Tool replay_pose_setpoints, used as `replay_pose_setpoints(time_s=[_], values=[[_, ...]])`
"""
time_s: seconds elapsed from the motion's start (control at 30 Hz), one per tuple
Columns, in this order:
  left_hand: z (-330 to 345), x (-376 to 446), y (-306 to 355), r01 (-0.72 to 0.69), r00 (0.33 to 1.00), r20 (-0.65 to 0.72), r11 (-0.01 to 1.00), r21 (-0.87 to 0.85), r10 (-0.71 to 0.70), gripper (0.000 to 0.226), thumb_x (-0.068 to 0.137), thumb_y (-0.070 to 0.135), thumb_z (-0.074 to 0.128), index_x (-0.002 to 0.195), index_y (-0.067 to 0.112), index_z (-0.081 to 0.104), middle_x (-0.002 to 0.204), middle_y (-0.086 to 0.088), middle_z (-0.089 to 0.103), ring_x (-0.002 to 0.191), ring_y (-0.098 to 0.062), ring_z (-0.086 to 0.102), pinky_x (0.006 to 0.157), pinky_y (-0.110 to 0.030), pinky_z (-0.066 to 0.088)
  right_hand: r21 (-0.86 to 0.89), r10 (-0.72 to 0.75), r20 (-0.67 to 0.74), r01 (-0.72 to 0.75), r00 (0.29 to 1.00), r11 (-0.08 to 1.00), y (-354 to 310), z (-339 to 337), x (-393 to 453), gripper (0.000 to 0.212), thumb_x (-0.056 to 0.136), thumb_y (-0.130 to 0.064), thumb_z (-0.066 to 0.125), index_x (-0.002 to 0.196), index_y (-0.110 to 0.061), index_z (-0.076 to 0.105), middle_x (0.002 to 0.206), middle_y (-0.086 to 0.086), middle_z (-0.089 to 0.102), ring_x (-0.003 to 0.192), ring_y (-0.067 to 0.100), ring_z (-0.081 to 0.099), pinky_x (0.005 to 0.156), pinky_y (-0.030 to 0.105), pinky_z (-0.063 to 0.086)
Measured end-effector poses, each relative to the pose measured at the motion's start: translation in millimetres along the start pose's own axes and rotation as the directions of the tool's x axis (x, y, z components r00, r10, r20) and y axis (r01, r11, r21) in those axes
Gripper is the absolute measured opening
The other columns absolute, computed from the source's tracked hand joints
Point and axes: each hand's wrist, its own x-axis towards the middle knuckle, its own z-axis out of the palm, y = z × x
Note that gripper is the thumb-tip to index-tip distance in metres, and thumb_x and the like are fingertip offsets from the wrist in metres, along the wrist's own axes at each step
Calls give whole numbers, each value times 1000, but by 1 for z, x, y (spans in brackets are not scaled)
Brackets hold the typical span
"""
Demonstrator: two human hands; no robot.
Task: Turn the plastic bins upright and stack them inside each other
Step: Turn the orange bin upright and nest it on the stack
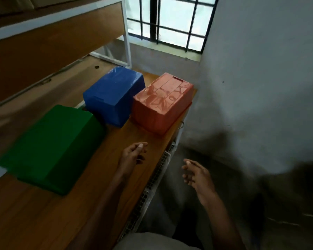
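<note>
Three plastic bins lie upside down on a wooden table (116, 170). The green bin (52, 147) is nearest, at the left. Behind it sits the blue bin (112, 94), and the orange bin (161, 103) stands at the table's right edge near the far end. My left hand (134, 156) hovers over the table just in front of the orange bin, fingers loosely apart and holding nothing. My right hand (195, 174) is off the table's right side, also empty with fingers apart. Neither hand touches a bin.
A white-framed wooden shelf unit (61, 33) rises along the table's left and far side. A grey wall (260, 69) runs close on the right, with a barred window (172, 22) behind. A white wire mesh (152, 186) hangs under the table's right edge.
</note>
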Motion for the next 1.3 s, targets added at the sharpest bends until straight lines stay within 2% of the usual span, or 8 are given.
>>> replay_pose_setpoints(time_s=[0.23,0.4,0.5,0.57,0.77,0.97,1.17,1.3], values=[[39,118,49,-134,954,-258,988,76,150,18,105,24,58,110,21,76,95,4,72,80,-11,65,68,-25,50,-66,92,207,-80,974,995,-55,-6,137,21,105,-25,60,119,-14,71,106,10,73,70,18,63,64,31,50],[70,188,79,-93,906,-365,941,325,216,19,102,28,63,119,26,72,122,3,62,111,-18,61,81,-26,48,-131,178,311,-144,934,981,-89,-5,230,15,104,-27,63,115,-19,67,115,8,72,77,21,66,69,37,60],[77,221,88,26,875,-424,853,521,232,44,99,27,67,141,15,62,143,-5,51,134,-23,48,110,-37,41,-196,221,314,-164,923,967,-96,1,270,4,104,-28,64,105,-25,67,122,9,71,87,24,68,96,51,58],[78,238,87,103,875,-441,811,576,202,66,95,32,72,154,15,48,160,-12,40,149,-33,34,121,-48,32,-241,244,334,-168,911,956,-95,3,287,13,103,-33,64,110,-24,70,123,8,73,99,25,71,100,50,58],[85,260,78,330,887,-457,606,724,63,102,89,65,66,167,28,12,176,-2,6,161,-31,-2,122,-65,11,-201,336,386,-277,859,940,-95,7,301,37,100,-43,65,124,-16,71,117,11,78,88,27,75,77,45,64],[88,254,84,323,877,-467,580,748,114,88,89,66,65,161,26,34,167,-7,32,153,-34,22,118,-60,23,-182,391,409,-345,825,921,-102,7,312,46,97,-49,66,129,-17,68,123,14,76,102,33,76,70,42,64],[102,235,80,266,866,-473,650,711,163,62,94,56,65,146,26,54,149,-8,51,137,-34,41,109,-51,35,-13,334,362,-353,870,936,-97,3,313,50,97,-56,57,134,-25,70,127,5,76,121,28,69,99,48,57],[104,228,73,204,877,-455,737,644,155,54,95,50,66,141,22,59,140,-8,57,130,-31,48,104,-46,42,115,279,206,-306,938,945,-104,-6,315,28,105,-38,54,103,-20,75,92,0,80,88,19,70,71,33,55]])
